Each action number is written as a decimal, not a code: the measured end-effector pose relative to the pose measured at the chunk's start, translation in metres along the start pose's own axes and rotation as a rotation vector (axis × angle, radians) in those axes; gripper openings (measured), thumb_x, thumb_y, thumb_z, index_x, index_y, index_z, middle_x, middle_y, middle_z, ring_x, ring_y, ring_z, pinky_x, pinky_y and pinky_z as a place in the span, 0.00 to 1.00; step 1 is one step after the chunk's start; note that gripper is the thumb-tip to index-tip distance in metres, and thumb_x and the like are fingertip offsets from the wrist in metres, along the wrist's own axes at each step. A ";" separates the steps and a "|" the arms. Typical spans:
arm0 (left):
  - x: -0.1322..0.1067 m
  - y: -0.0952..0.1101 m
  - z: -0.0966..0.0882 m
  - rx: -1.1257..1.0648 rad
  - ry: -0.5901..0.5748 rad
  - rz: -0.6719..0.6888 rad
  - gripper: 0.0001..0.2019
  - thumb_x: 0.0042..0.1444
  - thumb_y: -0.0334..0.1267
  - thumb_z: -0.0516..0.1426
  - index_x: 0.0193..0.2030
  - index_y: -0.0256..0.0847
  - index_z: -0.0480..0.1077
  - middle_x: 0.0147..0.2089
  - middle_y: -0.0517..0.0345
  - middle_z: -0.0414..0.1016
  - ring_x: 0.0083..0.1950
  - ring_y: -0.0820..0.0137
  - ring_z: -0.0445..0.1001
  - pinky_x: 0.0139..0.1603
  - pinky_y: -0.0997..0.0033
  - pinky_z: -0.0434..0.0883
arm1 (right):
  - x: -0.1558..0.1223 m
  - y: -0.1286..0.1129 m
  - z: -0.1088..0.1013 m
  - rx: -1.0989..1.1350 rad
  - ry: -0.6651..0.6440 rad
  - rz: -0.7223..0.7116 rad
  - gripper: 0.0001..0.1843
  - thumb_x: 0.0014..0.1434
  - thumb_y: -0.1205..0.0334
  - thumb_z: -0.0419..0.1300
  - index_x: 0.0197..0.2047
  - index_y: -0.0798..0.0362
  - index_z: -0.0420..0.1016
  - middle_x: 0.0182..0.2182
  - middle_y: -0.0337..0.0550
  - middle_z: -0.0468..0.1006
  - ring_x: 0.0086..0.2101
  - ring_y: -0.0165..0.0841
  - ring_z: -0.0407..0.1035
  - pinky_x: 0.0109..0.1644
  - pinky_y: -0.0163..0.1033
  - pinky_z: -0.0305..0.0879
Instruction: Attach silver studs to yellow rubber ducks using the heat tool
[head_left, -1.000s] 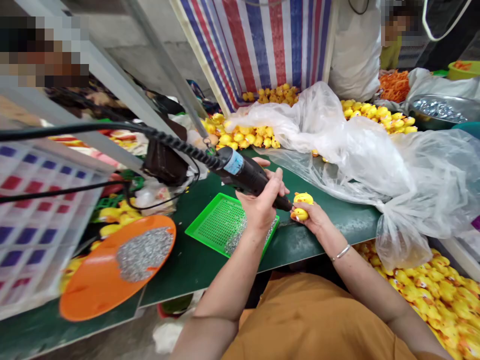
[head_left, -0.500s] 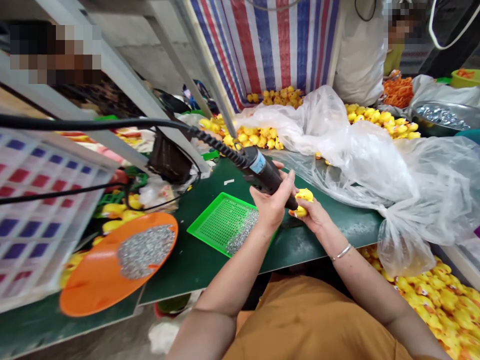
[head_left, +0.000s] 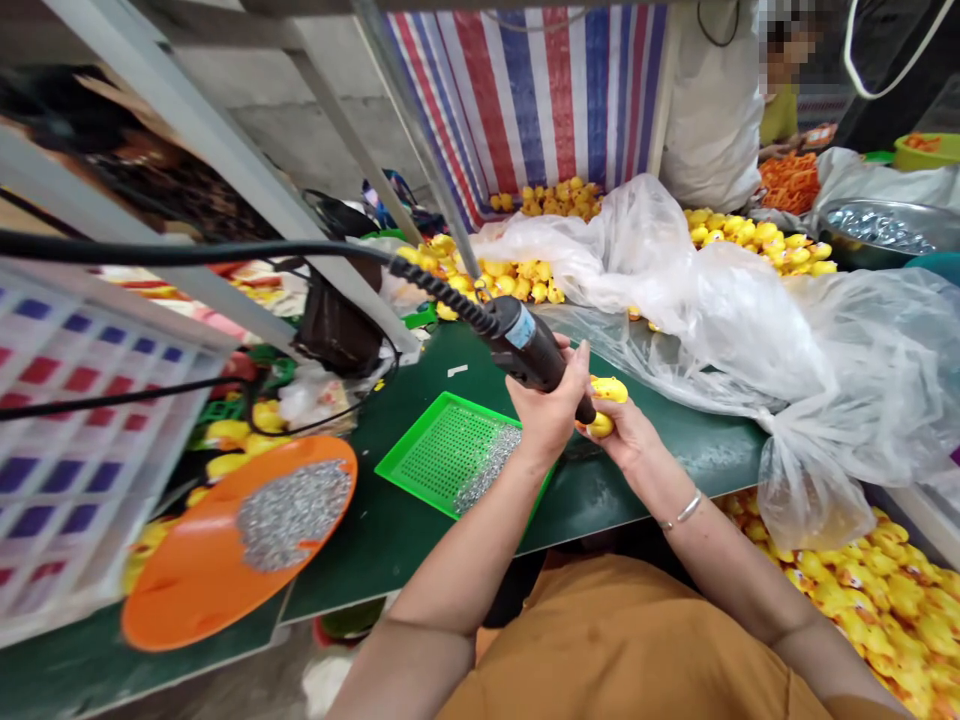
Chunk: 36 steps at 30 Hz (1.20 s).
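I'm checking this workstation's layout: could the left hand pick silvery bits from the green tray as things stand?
Probably not: the left hand is wrapped around the black tool. Otherwise the way looks fairly free, with silvery bits showing in the green tray nearby.

Black tool (tilted, corded) overlaps yellow duck.

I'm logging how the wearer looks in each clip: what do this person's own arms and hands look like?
The left hand and right hand are bare, with no gloves. A thin silver-coloured bracelet circles the right wrist; none shows on the left. No sleeves cover the forearms. The shirt is mustard-brown.
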<state>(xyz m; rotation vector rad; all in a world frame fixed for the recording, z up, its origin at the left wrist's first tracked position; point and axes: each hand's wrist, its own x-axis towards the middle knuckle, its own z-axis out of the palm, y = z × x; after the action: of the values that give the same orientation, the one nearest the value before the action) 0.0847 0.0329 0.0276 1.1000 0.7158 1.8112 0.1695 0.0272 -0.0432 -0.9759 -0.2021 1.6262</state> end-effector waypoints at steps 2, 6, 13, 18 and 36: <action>-0.001 0.001 -0.003 -0.007 -0.048 -0.030 0.17 0.47 0.44 0.68 0.36 0.40 0.68 0.20 0.70 0.68 0.15 0.79 0.66 0.18 0.77 0.68 | -0.003 0.002 0.001 -0.007 0.020 0.016 0.26 0.34 0.74 0.69 0.38 0.49 0.70 0.25 0.32 0.77 0.24 0.31 0.73 0.28 0.38 0.74; -0.005 0.002 -0.009 -0.011 -0.148 -0.054 0.16 0.47 0.43 0.69 0.36 0.40 0.67 0.22 0.69 0.69 0.15 0.79 0.66 0.19 0.76 0.68 | -0.005 0.005 0.003 -0.040 0.016 0.027 0.25 0.35 0.74 0.68 0.38 0.49 0.69 0.26 0.32 0.77 0.26 0.32 0.73 0.29 0.39 0.75; -0.001 0.015 -0.003 -0.019 0.002 0.106 0.15 0.50 0.39 0.67 0.40 0.41 0.67 0.21 0.70 0.67 0.18 0.77 0.68 0.23 0.74 0.70 | 0.007 0.002 -0.005 -0.191 0.073 -0.001 0.27 0.36 0.73 0.68 0.42 0.50 0.71 0.22 0.33 0.75 0.21 0.30 0.70 0.24 0.38 0.73; 0.006 0.021 0.004 -0.056 0.016 0.168 0.16 0.50 0.41 0.67 0.39 0.42 0.66 0.20 0.71 0.66 0.17 0.77 0.67 0.22 0.73 0.70 | 0.001 0.007 -0.006 -0.286 0.024 0.050 0.24 0.35 0.73 0.68 0.39 0.53 0.69 0.22 0.40 0.77 0.23 0.33 0.72 0.23 0.38 0.73; 0.002 0.017 0.003 -0.040 0.031 0.177 0.15 0.51 0.40 0.66 0.40 0.41 0.66 0.20 0.71 0.66 0.18 0.77 0.68 0.23 0.73 0.70 | -0.009 0.007 -0.007 -0.312 -0.029 0.113 0.18 0.42 0.70 0.66 0.37 0.53 0.67 0.22 0.43 0.78 0.23 0.34 0.73 0.27 0.41 0.75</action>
<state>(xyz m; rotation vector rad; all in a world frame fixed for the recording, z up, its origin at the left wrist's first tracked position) 0.0806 0.0275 0.0437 1.1413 0.6136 1.9873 0.1692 0.0145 -0.0480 -1.2179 -0.4372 1.7460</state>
